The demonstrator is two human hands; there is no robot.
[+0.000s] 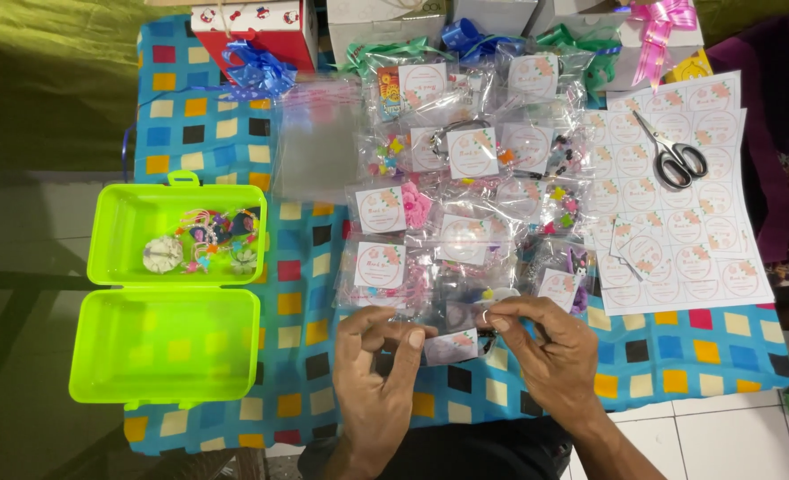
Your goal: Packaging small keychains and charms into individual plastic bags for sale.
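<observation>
Checkered blue cloth [652,351] covers the table, with a lime-green plastic case [168,342] lying open at the left and sheets of round stickers [679,222] under scissors [670,156] at the right. Filled clear bags [465,178] crowd the middle. At the near edge, 2 hands, left hand [376,378] and right hand [545,351], pinch a small clear packet [452,347] with fingertips closed; its long axis runs left to right, a round sticker on it.

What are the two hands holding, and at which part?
Both hands, left hand and right hand, pinch one small clear packet with a round sticker, one at each end, by the fingertips.
</observation>
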